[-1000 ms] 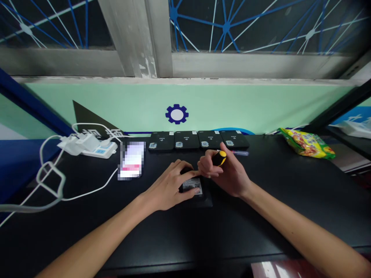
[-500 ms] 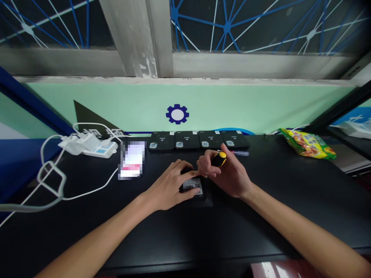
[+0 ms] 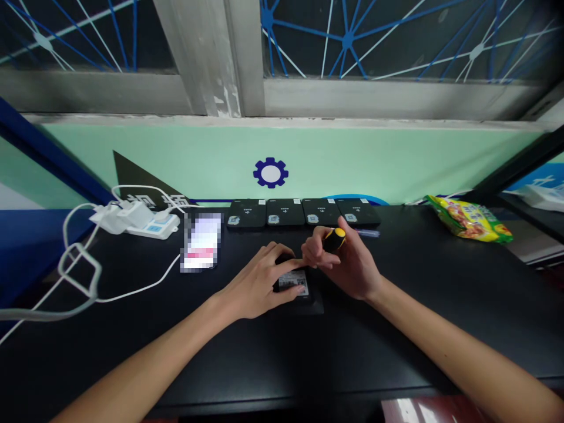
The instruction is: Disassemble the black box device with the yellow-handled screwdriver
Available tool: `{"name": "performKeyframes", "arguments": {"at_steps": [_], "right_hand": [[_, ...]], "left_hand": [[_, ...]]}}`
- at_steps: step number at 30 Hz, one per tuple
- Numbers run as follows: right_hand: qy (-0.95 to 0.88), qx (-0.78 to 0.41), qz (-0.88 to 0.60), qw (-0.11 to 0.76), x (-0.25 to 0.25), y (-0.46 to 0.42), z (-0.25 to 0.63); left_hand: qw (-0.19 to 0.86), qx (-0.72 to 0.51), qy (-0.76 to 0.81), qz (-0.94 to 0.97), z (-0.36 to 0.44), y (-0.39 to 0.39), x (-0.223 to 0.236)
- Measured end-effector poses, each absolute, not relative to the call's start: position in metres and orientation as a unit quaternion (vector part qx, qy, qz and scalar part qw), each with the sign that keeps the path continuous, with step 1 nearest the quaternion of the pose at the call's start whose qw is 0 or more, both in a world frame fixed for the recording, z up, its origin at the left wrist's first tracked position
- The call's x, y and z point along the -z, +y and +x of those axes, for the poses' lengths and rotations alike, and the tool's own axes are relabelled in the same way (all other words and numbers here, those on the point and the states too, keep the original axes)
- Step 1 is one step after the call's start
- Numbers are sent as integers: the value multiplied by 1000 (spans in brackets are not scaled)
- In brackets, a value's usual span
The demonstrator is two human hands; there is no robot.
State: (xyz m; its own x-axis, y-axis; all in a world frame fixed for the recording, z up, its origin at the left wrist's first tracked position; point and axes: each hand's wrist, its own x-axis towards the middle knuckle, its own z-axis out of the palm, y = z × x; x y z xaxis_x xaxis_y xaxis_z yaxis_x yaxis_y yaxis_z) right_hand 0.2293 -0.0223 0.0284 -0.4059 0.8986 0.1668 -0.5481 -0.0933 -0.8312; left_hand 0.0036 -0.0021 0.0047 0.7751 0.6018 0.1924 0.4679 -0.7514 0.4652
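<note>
My left hand [image 3: 259,285] lies over a small flat black device [image 3: 304,298] on the table, with the thumb on its white label [image 3: 294,283] and the fingers along its far side. The device sits on a dark flat piece whose corner shows at the lower right. In my right hand [image 3: 352,261] is a screwdriver [image 3: 335,239] with a black and yellow handle, gripped between thumb and curled fingers. Its shaft and tip are hidden by my hands, whose fingers meet over the device.
Several black boxes [image 3: 285,212] with stickers stand in a row along the wall. A clear pen-like item [image 3: 368,233] lies before them. To the left are a blurred phone [image 3: 202,241] and a white power strip [image 3: 161,226] with cables. A yellow-green snack bag [image 3: 469,220] lies right.
The screwdriver handle in my right hand has shifted and turned slightly, with the fingers moving a little around it. My left hand stays in place on the device.
</note>
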Motion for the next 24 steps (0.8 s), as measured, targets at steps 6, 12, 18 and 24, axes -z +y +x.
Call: {"name": "performKeyframes", "arguments": {"at_steps": [6,12,18,24], "right_hand": [[-413,-728,-190,513,-34,-23,229],[-387,-739,-164,527,-43,-24,233],[-357,-764,-133,521,-43,-27,231],[-291,-787,-129,529,-42,-25,229]], "left_hand": [[199,-179,286,920,3,-2,-4],[218,-184,289,914,2,-3,-2],[218,-268,277,897,5,-2,3],[201,-302,268,892,9,-1,9]]}}
